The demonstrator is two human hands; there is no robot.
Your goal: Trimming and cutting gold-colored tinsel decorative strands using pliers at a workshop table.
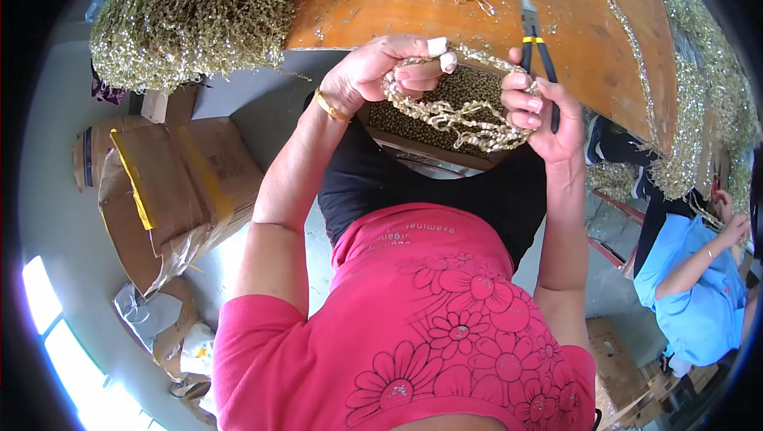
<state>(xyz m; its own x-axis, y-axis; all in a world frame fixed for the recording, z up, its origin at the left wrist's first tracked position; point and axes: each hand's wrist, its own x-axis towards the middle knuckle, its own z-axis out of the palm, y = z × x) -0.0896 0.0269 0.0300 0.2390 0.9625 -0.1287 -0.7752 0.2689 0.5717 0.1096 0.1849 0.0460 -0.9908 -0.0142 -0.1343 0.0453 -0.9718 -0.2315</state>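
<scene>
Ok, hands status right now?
Left hand: closed on gold beaded strands.
Right hand: closed on the same strands; whether also gripping the cutting pliers can't be told.

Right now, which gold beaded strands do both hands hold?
The looped bunch gripped by the left hand and right hand; the heap at left and the thin strand at right lie on the table.

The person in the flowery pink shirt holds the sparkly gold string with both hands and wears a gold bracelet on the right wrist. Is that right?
Not quite: the gold bracelet is on the left wrist, as the head view shows. The rest is right: the person in the flowery pink shirt holds the sparkly gold string with both hands.
</scene>
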